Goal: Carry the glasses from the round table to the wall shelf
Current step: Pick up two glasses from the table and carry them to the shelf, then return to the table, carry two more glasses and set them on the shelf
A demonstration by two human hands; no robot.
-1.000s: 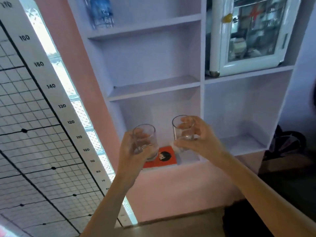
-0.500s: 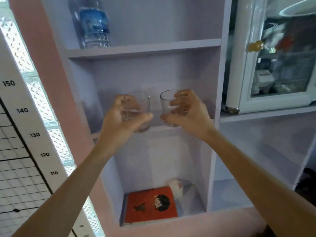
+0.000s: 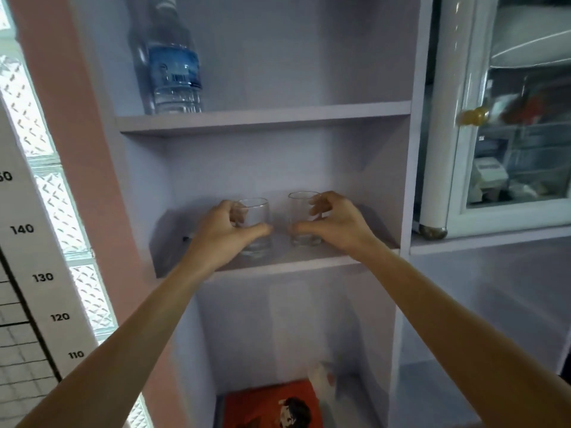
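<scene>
the measuring chart (image 3: 37,273) on the left wall reads 140, 130, 120 and 110 going down, with a cut-off "50" above them. the water bottle (image 3: 173,72) on the upper shelf wears a blue label with a barcode; its lettering is too blurred to read. the orange book (image 3: 262,406) at the bottom shows a cartoon head and no legible title. both glasses stand upright side by side on the middle shelf (image 3: 309,264), close together but apart. the left hand (image 3: 222,233) is wrapped round the left glass (image 3: 256,214), thumb across the front and fingers behind. the right hand (image 3: 333,223) grasps the right glass (image 3: 301,208), thumb low on its front and fingers curled at its rim. right of the shelf stands a white cabinet (image 3: 509,211) with a glass door and a brass knob (image 3: 472,115).
</scene>
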